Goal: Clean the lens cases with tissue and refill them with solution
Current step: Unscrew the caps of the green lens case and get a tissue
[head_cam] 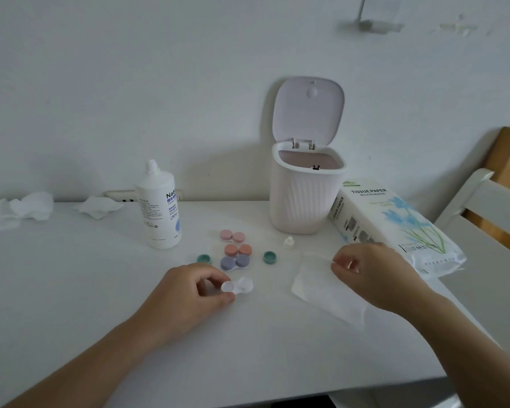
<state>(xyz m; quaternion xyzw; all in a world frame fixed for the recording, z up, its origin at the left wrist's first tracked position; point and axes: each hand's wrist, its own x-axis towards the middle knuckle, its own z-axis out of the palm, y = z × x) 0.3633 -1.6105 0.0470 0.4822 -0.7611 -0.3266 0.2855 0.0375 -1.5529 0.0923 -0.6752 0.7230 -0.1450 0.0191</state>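
Steady the open white case [238, 285] at lower centre, pinched in left hand [189, 293]. Lift tissue [327, 293], edge nipped by right hand [365, 269], then wipe 2 wells dry.

Both forearms are bare to the frame edge, and the left hand [189, 293] and right hand [365, 272] are ungloved.

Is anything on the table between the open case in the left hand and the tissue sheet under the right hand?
Nothing visible. The left hand grips the open white lens case, and bare table runs from it to the tissue sheet pinched by the right hand. The green cap and capped cases sit farther back.
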